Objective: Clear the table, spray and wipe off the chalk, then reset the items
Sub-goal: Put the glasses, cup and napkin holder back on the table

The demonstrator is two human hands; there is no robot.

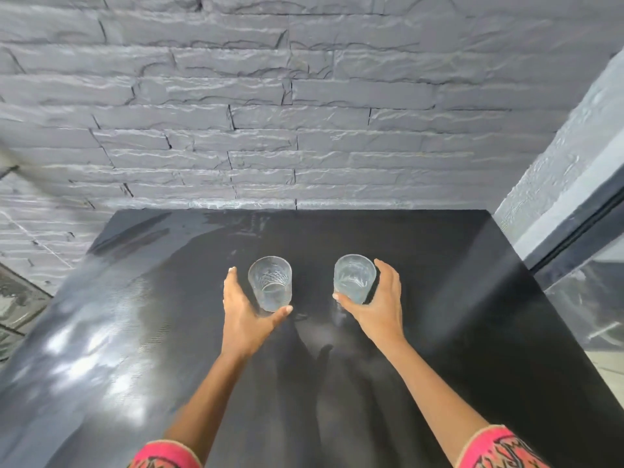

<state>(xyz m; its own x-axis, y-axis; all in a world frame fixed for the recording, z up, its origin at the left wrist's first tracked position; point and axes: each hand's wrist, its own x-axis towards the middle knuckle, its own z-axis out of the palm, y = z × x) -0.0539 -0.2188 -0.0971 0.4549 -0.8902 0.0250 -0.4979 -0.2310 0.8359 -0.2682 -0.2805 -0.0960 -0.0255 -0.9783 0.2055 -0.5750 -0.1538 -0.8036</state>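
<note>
Two clear cut-glass tumblers stand upright on the black table [439,298]. My left hand [244,315] curls around the left tumbler [270,283], thumb at its near base and fingers on its left side. My right hand [380,304] wraps the right tumbler [354,278], fingers along its right side and thumb at its lower left. Both glasses look empty. The tabletop is dark and streaked with a damp sheen, with faint pale smears near the back edge [250,224].
A grey stone-brick wall [304,113] rises straight behind the table. A grey pillar and a dark-framed glass panel [580,265] stand at the right. Tiled floor [20,298] shows past the table's left edge.
</note>
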